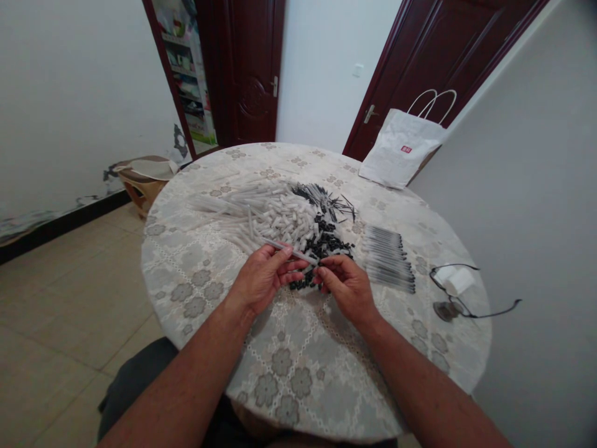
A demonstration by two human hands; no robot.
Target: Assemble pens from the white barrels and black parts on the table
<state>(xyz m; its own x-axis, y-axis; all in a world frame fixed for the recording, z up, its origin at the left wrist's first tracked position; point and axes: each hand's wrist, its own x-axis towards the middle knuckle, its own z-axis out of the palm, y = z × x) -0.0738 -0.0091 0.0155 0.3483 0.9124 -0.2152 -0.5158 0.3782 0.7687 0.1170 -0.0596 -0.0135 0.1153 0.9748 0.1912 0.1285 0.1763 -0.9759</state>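
Note:
My left hand point(265, 277) is closed around a clear pen barrel point(289, 250) that sticks out toward the upper left. My right hand point(345, 283) pinches the barrel's other end, just above a heap of small black caps point(326, 244). Behind the hands lies a big pile of clear pen barrels point(261, 214), with a bundle of thin black refills point(324, 196) at its far right. A neat row of finished pens point(389, 258) lies to the right of my right hand. All of it rests on a round table with a flowered cloth point(289, 361).
Eyeglasses point(459, 292) and a small white object lie on the table's right side by the wall. A white paper bag point(401, 149) leans at the far edge. A stool point(144, 177) stands left of the table. Two dark doors are behind.

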